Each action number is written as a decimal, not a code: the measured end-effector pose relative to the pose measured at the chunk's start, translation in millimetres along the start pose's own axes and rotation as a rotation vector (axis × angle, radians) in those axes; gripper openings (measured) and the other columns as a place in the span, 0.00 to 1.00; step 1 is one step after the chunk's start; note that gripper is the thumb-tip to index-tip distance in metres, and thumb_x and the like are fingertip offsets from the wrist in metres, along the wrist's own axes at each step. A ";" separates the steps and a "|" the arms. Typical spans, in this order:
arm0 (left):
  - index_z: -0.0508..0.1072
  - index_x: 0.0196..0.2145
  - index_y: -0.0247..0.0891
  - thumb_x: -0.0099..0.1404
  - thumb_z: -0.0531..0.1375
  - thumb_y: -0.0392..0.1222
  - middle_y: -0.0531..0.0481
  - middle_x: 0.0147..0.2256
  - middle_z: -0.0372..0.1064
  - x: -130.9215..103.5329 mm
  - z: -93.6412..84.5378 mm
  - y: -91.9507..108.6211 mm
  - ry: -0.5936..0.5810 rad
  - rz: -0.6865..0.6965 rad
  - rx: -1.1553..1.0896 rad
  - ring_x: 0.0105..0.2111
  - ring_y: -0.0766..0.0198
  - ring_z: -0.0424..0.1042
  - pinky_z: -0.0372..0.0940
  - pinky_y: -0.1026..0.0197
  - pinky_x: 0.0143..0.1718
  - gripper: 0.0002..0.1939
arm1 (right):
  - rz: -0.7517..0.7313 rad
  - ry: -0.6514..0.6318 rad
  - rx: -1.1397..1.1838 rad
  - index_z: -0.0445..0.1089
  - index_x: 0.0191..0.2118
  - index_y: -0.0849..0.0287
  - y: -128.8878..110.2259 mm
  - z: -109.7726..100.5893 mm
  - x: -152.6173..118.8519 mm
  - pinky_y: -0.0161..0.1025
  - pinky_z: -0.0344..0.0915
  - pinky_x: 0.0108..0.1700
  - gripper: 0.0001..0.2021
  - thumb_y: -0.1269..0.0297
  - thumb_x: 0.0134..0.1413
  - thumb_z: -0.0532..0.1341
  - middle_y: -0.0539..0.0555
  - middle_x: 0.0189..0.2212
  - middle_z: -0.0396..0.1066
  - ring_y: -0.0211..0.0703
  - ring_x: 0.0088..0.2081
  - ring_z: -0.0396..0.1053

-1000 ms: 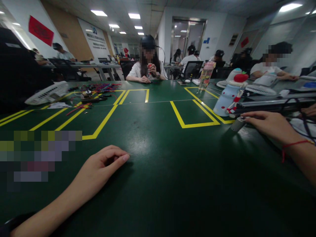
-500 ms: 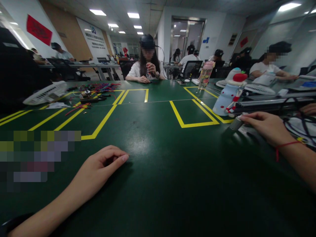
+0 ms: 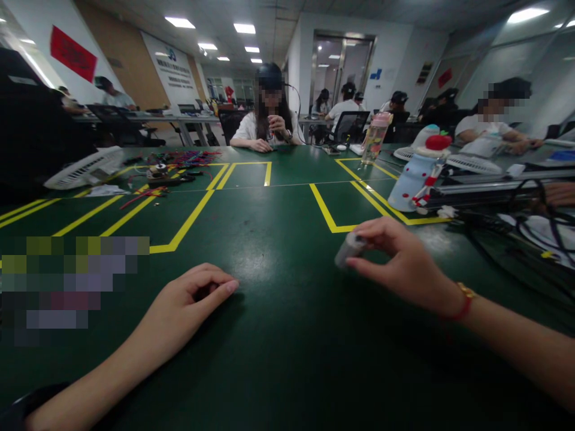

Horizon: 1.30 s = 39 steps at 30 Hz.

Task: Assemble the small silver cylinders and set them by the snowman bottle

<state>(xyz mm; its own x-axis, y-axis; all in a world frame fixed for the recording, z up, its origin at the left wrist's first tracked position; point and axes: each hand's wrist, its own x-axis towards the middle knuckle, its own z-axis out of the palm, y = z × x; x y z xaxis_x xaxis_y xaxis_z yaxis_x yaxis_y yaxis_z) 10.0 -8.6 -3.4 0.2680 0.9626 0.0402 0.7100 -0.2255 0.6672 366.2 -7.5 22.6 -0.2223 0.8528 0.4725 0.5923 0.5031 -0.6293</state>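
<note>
My right hand (image 3: pixel 399 263) is closed on a small grey cylinder (image 3: pixel 348 250), pinched between thumb and fingers. The cylinder is tilted and slightly blurred, over the green table (image 3: pixel 287 335) near a yellow tape corner. My left hand (image 3: pixel 195 299) rests on the table at the left of centre, its fingers curled and the thumb tip near the index finger. Whether anything lies between those fingers is too small to tell.
A blue bottle with a red top (image 3: pixel 411 176), black cables (image 3: pixel 534 233) and metal rails (image 3: pixel 494 187) lie at the right. Coloured wires (image 3: pixel 184 158) and a white fan (image 3: pixel 85 167) are at the left. A person (image 3: pixel 269 117) sits opposite, behind the table.
My right hand has moved left with the grey cylinder, away from the blue bottle to right of the table's centre. My left hand has hardly moved.
</note>
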 end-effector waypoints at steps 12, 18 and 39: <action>0.75 0.42 0.46 0.64 0.58 0.54 0.50 0.42 0.69 2.6 6.3 20.6 0.022 0.036 -0.008 0.37 0.59 0.70 0.64 0.59 0.35 0.14 | -0.049 -0.275 0.070 0.59 0.51 0.54 -41.2 59.9 -11.9 0.43 0.65 0.49 0.26 0.60 0.45 0.66 0.52 0.47 0.66 0.40 0.45 0.67; 0.76 0.42 0.48 0.64 0.60 0.47 0.51 0.40 0.67 12.7 27.4 82.0 -0.019 0.299 -0.089 0.42 0.60 0.68 0.63 0.59 0.43 0.10 | 0.021 -0.255 0.216 0.56 0.51 0.55 -28.0 70.2 -17.3 0.41 0.67 0.48 0.29 0.60 0.44 0.67 0.53 0.45 0.67 0.38 0.45 0.68; 0.78 0.40 0.49 0.58 0.63 0.55 0.52 0.40 0.67 12.4 23.6 43.8 -0.043 0.146 0.019 0.39 0.58 0.68 0.63 0.57 0.39 0.14 | 0.211 0.012 -0.174 0.66 0.45 0.58 11.2 7.4 6.4 0.37 0.66 0.41 0.20 0.59 0.45 0.64 0.53 0.40 0.70 0.39 0.38 0.69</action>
<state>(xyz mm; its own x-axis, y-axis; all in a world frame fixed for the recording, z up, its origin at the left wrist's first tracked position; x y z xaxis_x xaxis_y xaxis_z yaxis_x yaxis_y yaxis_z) 59.8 -10.1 8.8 0.3966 0.9121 0.1040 0.6736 -0.3661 0.6421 365.8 4.6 14.0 -0.0711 0.9340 0.3501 0.7487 0.2819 -0.6000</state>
